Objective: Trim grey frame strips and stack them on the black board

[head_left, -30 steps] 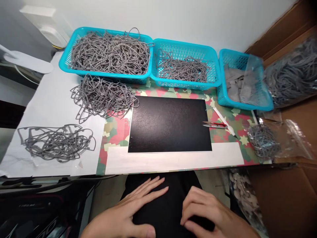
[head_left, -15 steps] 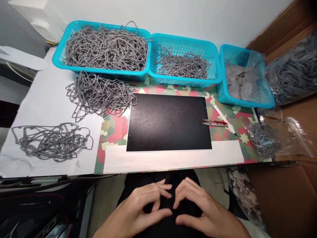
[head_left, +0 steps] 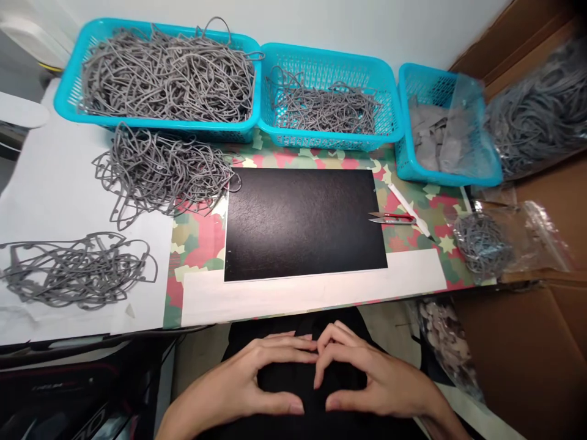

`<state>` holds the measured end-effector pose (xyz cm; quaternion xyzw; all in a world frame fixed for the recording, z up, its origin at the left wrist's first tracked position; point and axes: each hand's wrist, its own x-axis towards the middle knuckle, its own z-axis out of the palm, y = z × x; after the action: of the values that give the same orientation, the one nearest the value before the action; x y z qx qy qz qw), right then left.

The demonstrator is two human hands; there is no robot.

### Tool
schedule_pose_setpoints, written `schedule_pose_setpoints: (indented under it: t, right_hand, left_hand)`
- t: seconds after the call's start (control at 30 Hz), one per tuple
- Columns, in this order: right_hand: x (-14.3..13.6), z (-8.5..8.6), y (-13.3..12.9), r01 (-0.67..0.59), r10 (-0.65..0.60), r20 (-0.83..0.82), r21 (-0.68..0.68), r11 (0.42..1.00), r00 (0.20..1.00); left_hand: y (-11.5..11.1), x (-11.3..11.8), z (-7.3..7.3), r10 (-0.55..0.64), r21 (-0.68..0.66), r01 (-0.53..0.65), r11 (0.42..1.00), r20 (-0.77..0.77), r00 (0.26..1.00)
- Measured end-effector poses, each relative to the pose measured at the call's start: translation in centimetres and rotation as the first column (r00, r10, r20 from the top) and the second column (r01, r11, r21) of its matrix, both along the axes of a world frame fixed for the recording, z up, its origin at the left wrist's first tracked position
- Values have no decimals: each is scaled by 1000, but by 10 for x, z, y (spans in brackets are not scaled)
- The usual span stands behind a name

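Observation:
Below the table's front edge, my left hand is over dark clothing, its thumb apart from its straightened fingers, and it holds nothing. My right hand faces it with curved fingers and a separate thumb, also holding nothing. The fingertips of both hands meet or overlap. Beyond them on the table lies a black board. Red-handled snips rest across its right edge, touching a white pen-like tool.
Grey looped pieces form two piles on the left. Blue baskets line the back, holding grey pieces. Plastic bags and cardboard are at the right.
The fingers of my left hand have straightened, and the fingertips of both hands have come together. The view has shifted slightly, moving the table items left in the picture.

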<state>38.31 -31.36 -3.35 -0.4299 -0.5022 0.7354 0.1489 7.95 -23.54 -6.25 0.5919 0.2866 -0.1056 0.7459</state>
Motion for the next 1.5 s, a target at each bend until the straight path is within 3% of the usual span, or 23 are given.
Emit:
schedule_pose_setpoints:
  t: [0.5, 0.83, 1.3, 1.5]
  right_hand:
    - [1, -3, 2, 15, -14, -24, 34, 999, 1000]
    - [0, -4, -3, -20, 16, 47, 85, 996, 999]
    - [1, -6, -5, 43, -41, -30, 75, 996, 999]
    - [0, -5, -4, -9, 9, 2, 117, 993, 1000]
  left_hand:
    - [6, 4, 8, 23, -35, -25, 999, -45, 999]
    - [2, 4, 5, 60, -36, -61, 998, -21, 998]
    - [3, 5, 4, 19, -33, -20, 999, -45, 999]
    - [1, 3, 2, 28, -28, -29, 999, -34, 999]
